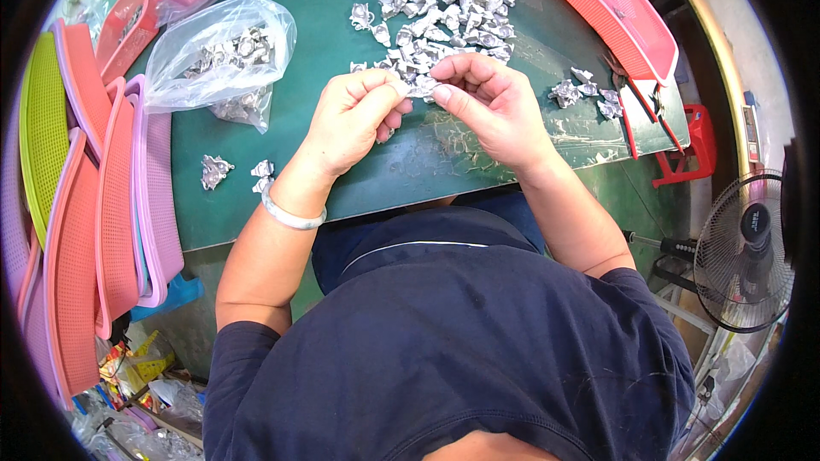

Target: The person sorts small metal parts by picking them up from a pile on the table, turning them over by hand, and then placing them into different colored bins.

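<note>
My left hand (pixel 352 119), with a pale bangle (pixel 293 219) on its wrist, pinches a small silvery metal casting (pixel 418 89) between thumb and fingers. Close against its other side, my right hand (pixel 504 107) has thumb and forefinger closed on the same casting. Both hands are just above the green table (pixel 384 179), at the near edge of a big heap of similar castings (pixel 453 0). Fine detail of the held piece is hidden by the fingertips.
At left, a clear plastic bag (pixel 256 13) holds more castings, beside stacked pink, purple and green baskets (pixel 73 273). Red-handled pliers (pixel 629 111) and a few castings (pixel 565 94) lie right, below a pink basket (pixel 628 43). A fan (pixel 743 248) stands beyond the table.
</note>
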A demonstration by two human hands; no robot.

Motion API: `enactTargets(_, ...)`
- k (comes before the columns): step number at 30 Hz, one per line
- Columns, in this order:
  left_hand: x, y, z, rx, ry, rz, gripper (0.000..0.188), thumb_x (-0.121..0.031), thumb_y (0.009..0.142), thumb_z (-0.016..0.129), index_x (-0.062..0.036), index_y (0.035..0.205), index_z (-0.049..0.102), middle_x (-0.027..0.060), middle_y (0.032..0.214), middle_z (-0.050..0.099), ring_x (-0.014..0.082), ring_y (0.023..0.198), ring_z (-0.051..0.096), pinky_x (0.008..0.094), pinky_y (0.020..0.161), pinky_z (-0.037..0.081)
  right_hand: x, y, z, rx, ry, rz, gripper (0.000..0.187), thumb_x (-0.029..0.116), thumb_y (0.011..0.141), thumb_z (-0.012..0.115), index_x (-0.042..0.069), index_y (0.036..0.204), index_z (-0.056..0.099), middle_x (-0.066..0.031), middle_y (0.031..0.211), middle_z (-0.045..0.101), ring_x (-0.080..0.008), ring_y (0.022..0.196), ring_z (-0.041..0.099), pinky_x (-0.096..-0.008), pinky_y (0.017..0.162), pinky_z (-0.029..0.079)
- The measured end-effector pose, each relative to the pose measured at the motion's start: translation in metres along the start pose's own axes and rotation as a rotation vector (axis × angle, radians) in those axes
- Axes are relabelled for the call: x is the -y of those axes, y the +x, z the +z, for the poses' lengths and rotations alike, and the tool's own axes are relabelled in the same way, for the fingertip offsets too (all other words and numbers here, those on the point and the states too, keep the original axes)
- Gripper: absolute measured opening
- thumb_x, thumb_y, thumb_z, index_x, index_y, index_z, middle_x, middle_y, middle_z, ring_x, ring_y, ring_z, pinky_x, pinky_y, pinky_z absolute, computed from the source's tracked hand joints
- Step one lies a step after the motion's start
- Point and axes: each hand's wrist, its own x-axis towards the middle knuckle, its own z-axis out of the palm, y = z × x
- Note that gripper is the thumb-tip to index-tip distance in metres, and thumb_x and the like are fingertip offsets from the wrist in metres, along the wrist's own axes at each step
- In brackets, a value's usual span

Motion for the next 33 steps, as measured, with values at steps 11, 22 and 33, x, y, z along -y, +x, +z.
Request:
enactTargets(11,0.001,-0.002,0.002,-0.018,0.032,0.145,0.014,-0.011,0.083,0.055,-0.0032,0.072,0.059,-0.0017,0.062,0.054,0.0036,0.051,0.046,0.0182,0.047,0.037,-0.009,0.002,0.000,-0.019,-0.020,-0.189,0.029,-0.001,0.078,0.061,0.000,0.107,0.054,-0.0039,0.093,0.060,-0.0088,0.080,0.055,-0.0226,0.073,0.045)
enactTargets(22,0.001,-0.001,0.003,-0.015,0.070,0.090,0.012,-0.010,0.083,0.055,-0.0019,0.078,0.062,-0.0004,0.064,0.056,0.0049,0.053,0.049,0.0181,0.048,0.039,-0.004,-0.001,-0.005,0.019,-0.123,-0.231,0.038,-0.005,0.078,0.060,0.001,0.114,0.050,-0.0051,0.101,0.058,-0.0105,0.090,0.054,-0.0244,0.078,0.043)
enactTargets(33,0.004,0.001,0.004,0.035,0.108,0.027,0.015,-0.015,0.089,0.051,-0.0040,0.085,0.061,-0.0011,0.067,0.057,0.0041,0.053,0.050,0.0172,0.047,0.038,0.003,0.000,0.006,-0.064,-0.341,-0.472,0.041,-0.002,0.072,0.065,0.003,0.111,0.054,-0.0075,0.093,0.059,-0.0152,0.079,0.057,-0.0260,0.068,0.047)
